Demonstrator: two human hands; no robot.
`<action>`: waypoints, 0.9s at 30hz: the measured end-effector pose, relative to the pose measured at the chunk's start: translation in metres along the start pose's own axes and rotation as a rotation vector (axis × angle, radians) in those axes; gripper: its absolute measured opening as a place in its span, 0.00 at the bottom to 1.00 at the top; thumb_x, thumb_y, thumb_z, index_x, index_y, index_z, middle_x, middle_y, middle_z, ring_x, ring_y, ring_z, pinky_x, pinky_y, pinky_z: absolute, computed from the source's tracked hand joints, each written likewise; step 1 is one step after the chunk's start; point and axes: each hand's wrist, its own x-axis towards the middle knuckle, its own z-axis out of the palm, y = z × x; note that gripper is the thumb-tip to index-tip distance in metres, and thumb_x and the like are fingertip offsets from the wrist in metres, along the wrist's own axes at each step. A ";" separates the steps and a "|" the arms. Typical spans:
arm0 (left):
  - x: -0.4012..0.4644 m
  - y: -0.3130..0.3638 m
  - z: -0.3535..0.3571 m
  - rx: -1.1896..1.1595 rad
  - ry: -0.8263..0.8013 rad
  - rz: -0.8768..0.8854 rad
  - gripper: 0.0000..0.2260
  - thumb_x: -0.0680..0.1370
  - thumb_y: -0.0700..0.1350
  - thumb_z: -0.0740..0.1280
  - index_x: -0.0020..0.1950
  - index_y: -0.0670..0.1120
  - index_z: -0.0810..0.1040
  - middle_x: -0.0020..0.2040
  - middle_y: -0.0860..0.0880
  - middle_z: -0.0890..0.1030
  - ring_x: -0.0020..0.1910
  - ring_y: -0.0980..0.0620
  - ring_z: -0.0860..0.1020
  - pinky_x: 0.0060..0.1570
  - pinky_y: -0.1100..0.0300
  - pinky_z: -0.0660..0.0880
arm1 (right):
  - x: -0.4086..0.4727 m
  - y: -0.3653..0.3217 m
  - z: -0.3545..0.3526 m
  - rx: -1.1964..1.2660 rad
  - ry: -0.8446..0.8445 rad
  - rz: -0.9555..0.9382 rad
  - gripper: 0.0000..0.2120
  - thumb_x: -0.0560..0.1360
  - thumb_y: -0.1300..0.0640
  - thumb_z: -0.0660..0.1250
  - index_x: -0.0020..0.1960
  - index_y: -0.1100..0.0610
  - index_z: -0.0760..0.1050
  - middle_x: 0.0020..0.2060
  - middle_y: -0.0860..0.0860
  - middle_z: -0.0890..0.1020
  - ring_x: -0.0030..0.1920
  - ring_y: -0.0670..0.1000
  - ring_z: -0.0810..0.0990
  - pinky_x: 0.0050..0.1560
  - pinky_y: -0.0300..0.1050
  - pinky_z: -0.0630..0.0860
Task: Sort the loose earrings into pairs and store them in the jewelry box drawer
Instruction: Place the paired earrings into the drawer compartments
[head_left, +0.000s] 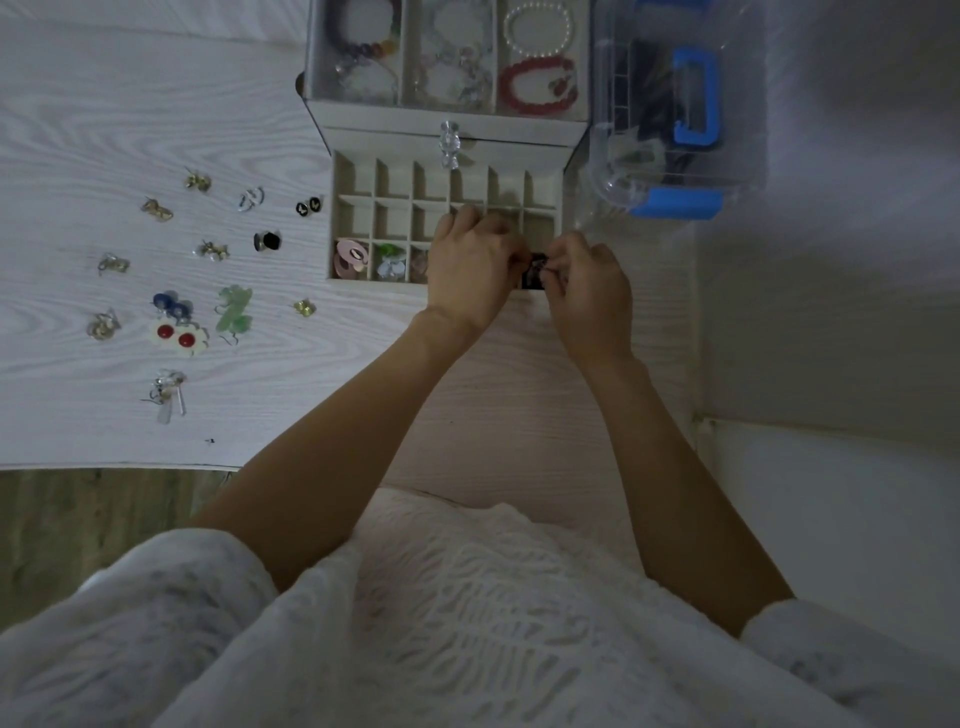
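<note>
Dark earring pair pinched over the drawer's front edge

Head view: your left hand and right hand each keep a closed grip on the dark earrings above the drawer, at 3 o'clock from the filled compartments; loosen unevenly and one may drop onto the tabletop.

The pale wood-grain desk carries red-centred cream flower earrings, translucent green leaf earrings, dark blue round earrings and black round studs. A clear plastic box has a blue handle. The white sleeve shows a textured weave.
</note>
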 end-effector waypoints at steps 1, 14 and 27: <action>0.000 -0.001 0.001 0.018 -0.007 0.032 0.06 0.68 0.47 0.68 0.35 0.51 0.84 0.35 0.51 0.82 0.36 0.44 0.76 0.38 0.57 0.69 | -0.004 0.000 -0.002 0.011 0.023 -0.014 0.07 0.73 0.64 0.65 0.51 0.62 0.74 0.40 0.56 0.81 0.44 0.55 0.77 0.39 0.47 0.73; -0.055 -0.026 -0.017 -0.194 -0.018 0.266 0.12 0.74 0.44 0.60 0.49 0.45 0.82 0.46 0.47 0.83 0.46 0.44 0.77 0.49 0.59 0.68 | -0.027 -0.007 0.000 -0.198 0.080 -0.170 0.11 0.72 0.64 0.62 0.52 0.61 0.77 0.43 0.57 0.82 0.44 0.59 0.76 0.44 0.48 0.69; -0.169 -0.150 -0.077 -0.093 0.067 -0.566 0.10 0.75 0.46 0.66 0.56 0.46 0.78 0.49 0.46 0.82 0.49 0.43 0.77 0.44 0.52 0.74 | -0.042 -0.157 0.085 -0.016 -0.326 -0.507 0.09 0.74 0.67 0.63 0.52 0.61 0.78 0.45 0.56 0.82 0.46 0.58 0.79 0.36 0.49 0.76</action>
